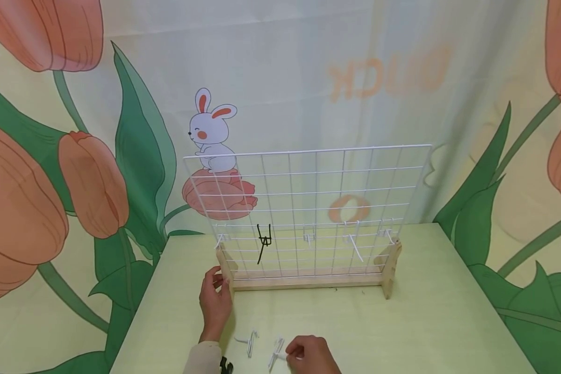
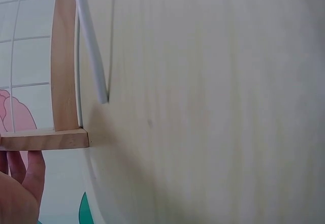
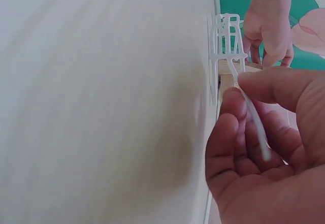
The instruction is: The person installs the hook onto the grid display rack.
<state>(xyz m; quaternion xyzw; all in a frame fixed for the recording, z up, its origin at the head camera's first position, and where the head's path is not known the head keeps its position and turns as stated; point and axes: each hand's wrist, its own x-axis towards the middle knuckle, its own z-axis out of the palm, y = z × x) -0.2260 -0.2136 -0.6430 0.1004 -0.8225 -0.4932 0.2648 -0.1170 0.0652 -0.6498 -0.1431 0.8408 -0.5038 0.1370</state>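
In the head view, my left hand (image 1: 216,304) is beside the left end of a wooden stand (image 1: 308,283). Its fingertips rest against the outer face of the wooden side piece (image 2: 45,140). The stand carries an upright white wire grid (image 1: 304,202). Low in front, my right hand (image 1: 312,354) pinches the prong of a white wire hook (image 3: 228,41) between thumb and fingers. Another white hook (image 1: 250,343) lies on the table to the left of it. On the grid hang a black hook (image 1: 264,241) and several white hooks, one of them long-pronged (image 1: 355,248).
The stand is on a pale yellow-green table (image 1: 425,322). Behind and at both sides hangs a curtain (image 1: 280,67) printed with tulips and a rabbit. Something small and black (image 1: 226,365) shows by my left sleeve (image 1: 203,358).
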